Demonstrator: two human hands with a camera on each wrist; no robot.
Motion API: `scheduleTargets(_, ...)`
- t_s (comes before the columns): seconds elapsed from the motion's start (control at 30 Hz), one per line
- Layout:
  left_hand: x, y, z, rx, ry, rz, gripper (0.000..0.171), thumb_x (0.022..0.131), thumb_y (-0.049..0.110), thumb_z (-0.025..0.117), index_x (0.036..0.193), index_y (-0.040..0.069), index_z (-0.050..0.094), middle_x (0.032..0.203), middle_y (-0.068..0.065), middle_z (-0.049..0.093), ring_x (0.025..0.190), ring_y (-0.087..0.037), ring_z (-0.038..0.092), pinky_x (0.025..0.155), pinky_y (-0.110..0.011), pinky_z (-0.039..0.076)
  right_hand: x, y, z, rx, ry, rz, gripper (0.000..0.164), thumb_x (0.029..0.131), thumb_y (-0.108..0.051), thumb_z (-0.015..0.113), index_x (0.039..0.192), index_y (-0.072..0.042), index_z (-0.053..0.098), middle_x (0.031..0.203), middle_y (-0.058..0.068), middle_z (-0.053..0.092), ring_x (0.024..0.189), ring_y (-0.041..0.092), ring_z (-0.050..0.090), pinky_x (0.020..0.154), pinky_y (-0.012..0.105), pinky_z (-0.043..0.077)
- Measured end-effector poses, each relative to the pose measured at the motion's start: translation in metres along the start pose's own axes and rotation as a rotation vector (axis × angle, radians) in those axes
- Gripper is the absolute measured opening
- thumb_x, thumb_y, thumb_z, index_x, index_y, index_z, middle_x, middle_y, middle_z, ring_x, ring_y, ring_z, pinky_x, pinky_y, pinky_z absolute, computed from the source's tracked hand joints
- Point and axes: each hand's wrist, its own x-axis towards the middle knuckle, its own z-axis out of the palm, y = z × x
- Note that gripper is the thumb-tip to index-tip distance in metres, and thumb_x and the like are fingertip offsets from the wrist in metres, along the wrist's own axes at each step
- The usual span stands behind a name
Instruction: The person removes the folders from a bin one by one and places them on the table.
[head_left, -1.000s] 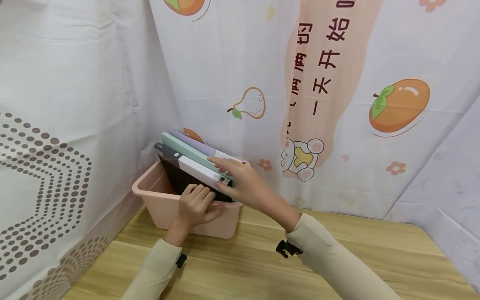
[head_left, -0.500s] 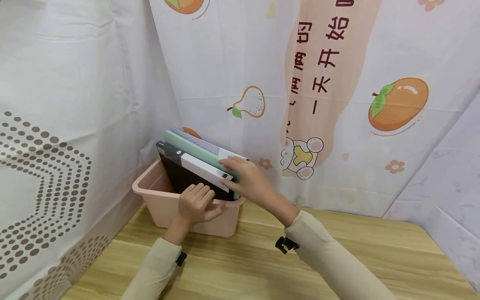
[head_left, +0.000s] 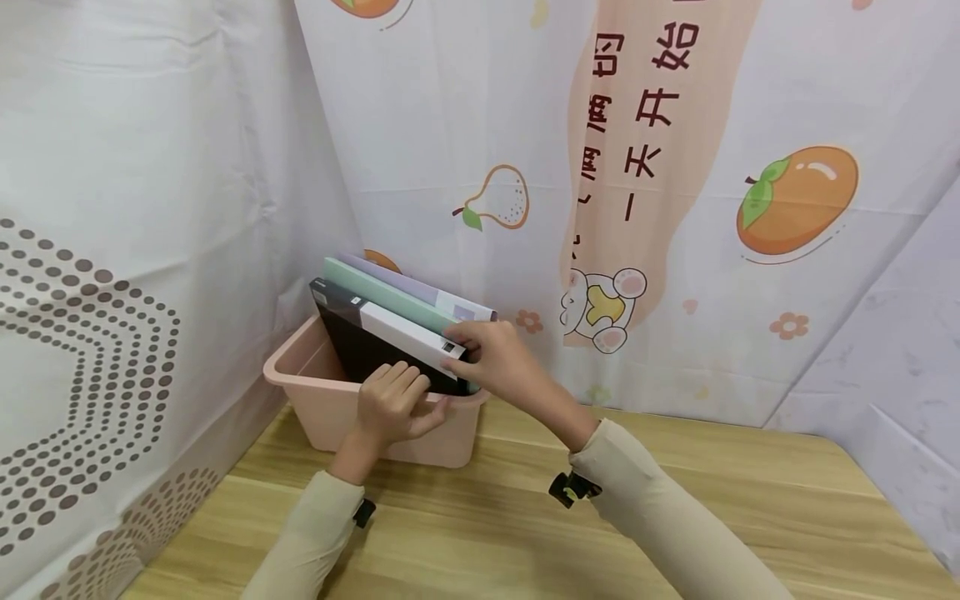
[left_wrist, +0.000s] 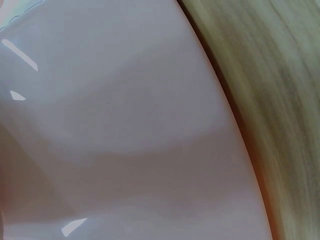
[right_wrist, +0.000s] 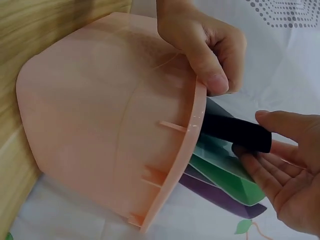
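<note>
As R hand (head_left: 491, 357) pinches blk folder (head_left: 360, 340), bottom hidden, w/in pink bin (right_wrist: 100, 115)

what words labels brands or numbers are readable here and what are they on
"一天开始" on the fruit-print cloth; the next character is cut off
Second column on that cloth: characters incomplete
Spine of the black folder: marks too small to read
Purple folder: pale label too blurred

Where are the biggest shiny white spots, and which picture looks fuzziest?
Left wrist view: white glare spots on the pink bin, greyish there and probably the fuzziest picture; right wrist view: soft shading on the bin near the left hand; head view: the black folder looks fairly clear.
</note>
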Motion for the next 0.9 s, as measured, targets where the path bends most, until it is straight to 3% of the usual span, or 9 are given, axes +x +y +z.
scheduleTargets(0.17, 0.0, 0.0, 0.0, -0.012, 0.004, -0.003, 0.04, 0.087, 0.037, 0.06, 0.06, 0.01, 0.049, 0.054, -0.001, 0.044, 0.048, -0.015, 0.043, 0.045, -0.027, 0.031, -0.003, 0.006, 0.001, 0.107, 0.03, -0.016, 0.035, 0.086, -0.007, 0.08, 0.119, 0.004, 0.072, 0.11, 0.019, 0.075, 0.096, 0.026, 0.077, 0.077, 0.023, 0.06)
scheduleTargets(0.3, 0.0, 0.0, 0.0, -0.016, 0.001, -0.004, 0.039, 0.088, 0.037, 0.059, 0.061, 0.01, 0.049, 0.055, -0.001, 0.045, 0.048, -0.015, 0.043, 0.045, -0.028, 0.031, -0.004, 0.008, 0.001, 0.127, 0.022, -0.004, 0.037, 0.087, -0.008, 0.08, 0.121, 0.003, 0.071, 0.111, 0.018, 0.075, 0.094, 0.025, 0.077, 0.078, 0.023, 0.06)
scheduleTargets(0.53, 0.001, 0.0, 0.0, -0.015, -0.004, 0.0, 0.039, 0.088, 0.037, 0.059, 0.061, 0.01, 0.05, 0.055, -0.001, 0.046, 0.049, -0.015, 0.043, 0.045, -0.027, 0.031, -0.005, 0.007, -0.002, 0.123, 0.005, 0.052, 0.035, 0.087, -0.011, 0.08, 0.118, 0.003, 0.072, 0.107, 0.018, 0.076, 0.088, 0.023, 0.078, 0.075, 0.025, 0.061)
scheduleTargets(0.9, 0.0, 0.001, 0.001, -0.03, 0.005, -0.005, 0.038, 0.088, 0.035, 0.058, 0.06, 0.01, 0.049, 0.054, 0.0, 0.045, 0.048, -0.014, 0.041, 0.045, -0.027, 0.03, -0.006, 0.015, -0.005, 0.341, -0.047, 0.179, 0.032, 0.089, -0.012, 0.078, 0.119, -0.001, 0.074, 0.112, 0.015, 0.076, 0.1, 0.022, 0.076, 0.084, 0.031, 0.06)
